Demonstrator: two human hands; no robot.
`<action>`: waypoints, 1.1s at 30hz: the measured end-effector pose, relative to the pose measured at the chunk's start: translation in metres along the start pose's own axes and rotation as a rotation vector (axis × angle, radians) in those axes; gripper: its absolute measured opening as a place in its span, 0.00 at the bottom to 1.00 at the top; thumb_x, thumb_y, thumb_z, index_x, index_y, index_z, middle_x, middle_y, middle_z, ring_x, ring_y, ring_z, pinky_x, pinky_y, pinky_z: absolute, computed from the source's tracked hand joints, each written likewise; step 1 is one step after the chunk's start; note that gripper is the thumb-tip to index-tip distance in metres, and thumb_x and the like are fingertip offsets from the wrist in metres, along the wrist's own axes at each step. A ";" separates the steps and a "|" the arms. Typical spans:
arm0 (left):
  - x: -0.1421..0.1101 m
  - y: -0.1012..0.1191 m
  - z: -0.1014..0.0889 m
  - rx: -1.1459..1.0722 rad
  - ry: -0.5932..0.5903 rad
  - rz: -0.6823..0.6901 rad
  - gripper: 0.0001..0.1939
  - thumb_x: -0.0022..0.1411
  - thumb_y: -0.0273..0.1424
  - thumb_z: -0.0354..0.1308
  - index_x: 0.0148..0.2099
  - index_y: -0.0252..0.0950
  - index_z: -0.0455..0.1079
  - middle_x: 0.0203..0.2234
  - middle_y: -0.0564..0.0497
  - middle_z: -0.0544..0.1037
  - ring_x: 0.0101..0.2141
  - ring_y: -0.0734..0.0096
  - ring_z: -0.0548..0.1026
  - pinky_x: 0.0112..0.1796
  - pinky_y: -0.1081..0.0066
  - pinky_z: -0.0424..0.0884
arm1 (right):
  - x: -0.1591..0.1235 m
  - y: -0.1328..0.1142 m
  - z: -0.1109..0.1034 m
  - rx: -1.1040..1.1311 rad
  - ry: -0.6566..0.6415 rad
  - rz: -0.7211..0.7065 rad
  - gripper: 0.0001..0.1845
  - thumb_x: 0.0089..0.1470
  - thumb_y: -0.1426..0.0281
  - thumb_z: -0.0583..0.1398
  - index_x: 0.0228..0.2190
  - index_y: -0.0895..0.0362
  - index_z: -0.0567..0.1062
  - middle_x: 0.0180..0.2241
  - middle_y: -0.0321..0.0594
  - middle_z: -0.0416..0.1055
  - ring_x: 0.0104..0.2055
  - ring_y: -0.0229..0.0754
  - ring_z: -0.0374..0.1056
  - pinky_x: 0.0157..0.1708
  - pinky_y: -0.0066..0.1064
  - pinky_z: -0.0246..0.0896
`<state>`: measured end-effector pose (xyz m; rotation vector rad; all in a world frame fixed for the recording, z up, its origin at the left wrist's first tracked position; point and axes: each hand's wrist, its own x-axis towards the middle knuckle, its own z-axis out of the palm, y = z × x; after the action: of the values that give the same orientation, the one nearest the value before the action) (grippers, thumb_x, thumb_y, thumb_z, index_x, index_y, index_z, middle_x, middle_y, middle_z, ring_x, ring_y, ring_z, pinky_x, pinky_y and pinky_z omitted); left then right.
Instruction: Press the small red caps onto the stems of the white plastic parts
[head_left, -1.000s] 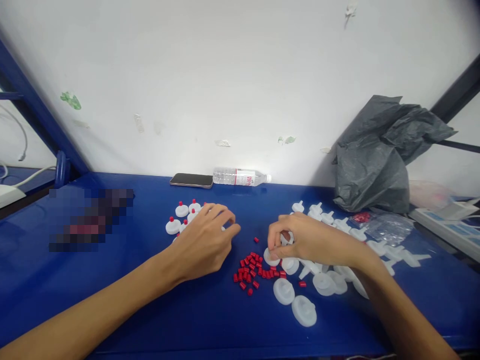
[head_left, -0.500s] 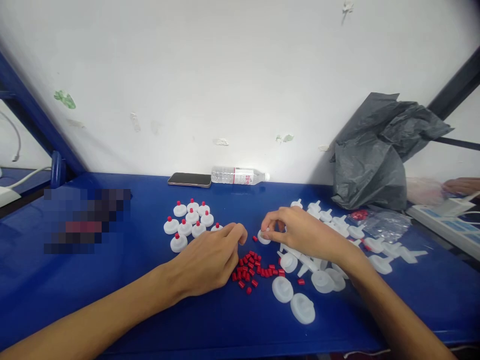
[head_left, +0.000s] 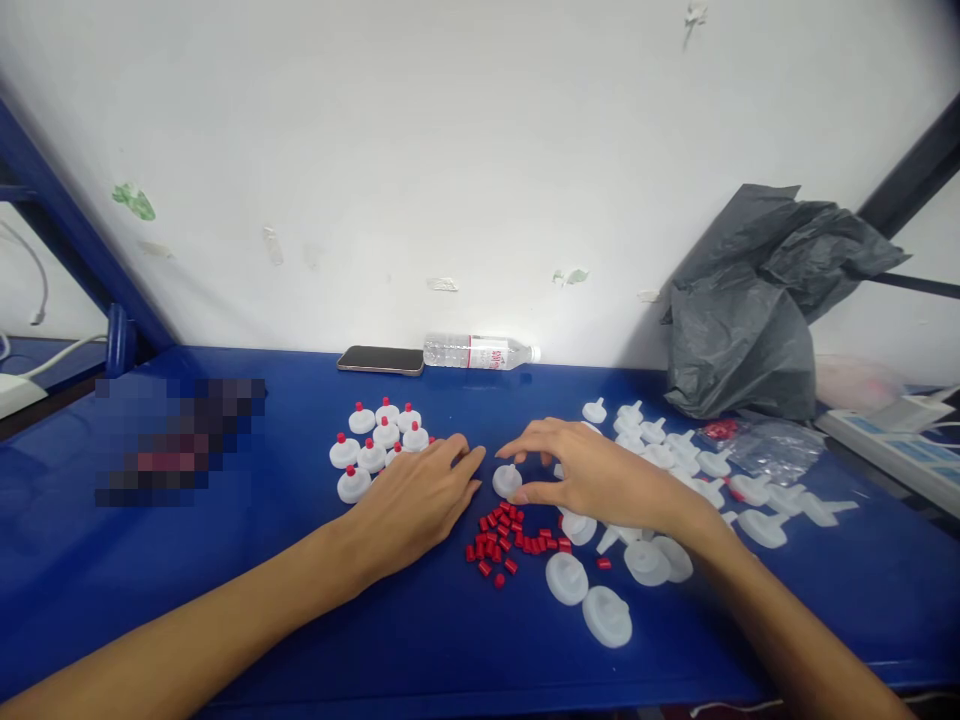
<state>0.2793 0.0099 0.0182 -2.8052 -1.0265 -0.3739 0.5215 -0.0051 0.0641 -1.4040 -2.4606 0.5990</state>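
While the right hand [head_left: 517, 473] frames a white disc [head_left: 506, 483], red caps [head_left: 495, 537] lie close by

Set down on the blue desk [head_left: 450, 660], the white disc sits between the two hands, its short spout pointing up and bare of any cap. The right hand's grip is loosely parted: the thumb is at the near right side of the disc and the fingers curve over its far side, with the disc in the gap between them. Whether the fingertips press on it cannot be told.

The left hand [head_left: 439, 485] is palm down with bent fingers, just left of the disc and apart from it. Its thumb and forefinger are slightly separated, but the underside of the grip is hidden, so I cannot tell whether it has hold of anything.

Beyond the left hand stands a cluster of capped pieces [head_left: 370, 456], white discs with red tips, some partly covered by the hand. The red caps are scattered in a loose pile just on the near side of the disc. Loose white pieces [head_left: 649, 563] spread around and beyond the right hand, mostly tilted or lying over. Farther back, a clear bottle [head_left: 480, 352] lies on its side next to a phone [head_left: 381, 360], and a grey bag [head_left: 742, 330] rises at the right.
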 end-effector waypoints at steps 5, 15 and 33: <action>0.001 -0.006 0.004 0.046 -0.019 -0.077 0.14 0.73 0.28 0.49 0.55 0.33 0.71 0.42 0.46 0.73 0.30 0.66 0.74 0.25 0.69 0.66 | 0.003 0.004 0.006 -0.020 -0.030 -0.037 0.20 0.63 0.54 0.60 0.52 0.48 0.76 0.47 0.40 0.75 0.49 0.49 0.69 0.47 0.41 0.62; 0.001 -0.013 0.001 -0.017 -0.007 -0.083 0.12 0.73 0.24 0.49 0.46 0.36 0.73 0.42 0.46 0.75 0.30 0.68 0.76 0.27 0.71 0.65 | 0.003 -0.009 0.000 0.016 0.108 0.029 0.14 0.60 0.57 0.63 0.45 0.48 0.79 0.41 0.37 0.79 0.43 0.47 0.74 0.43 0.38 0.65; 0.001 -0.008 -0.009 -0.547 0.501 -0.071 0.08 0.69 0.26 0.60 0.47 0.39 0.78 0.40 0.53 0.85 0.38 0.69 0.83 0.42 0.71 0.78 | 0.005 -0.014 0.006 -0.170 0.224 -0.102 0.17 0.63 0.55 0.61 0.47 0.52 0.77 0.40 0.39 0.77 0.42 0.47 0.72 0.44 0.40 0.64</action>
<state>0.2737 0.0146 0.0280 -2.8430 -1.0132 -1.4736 0.5062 -0.0086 0.0655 -1.3137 -2.4299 0.2018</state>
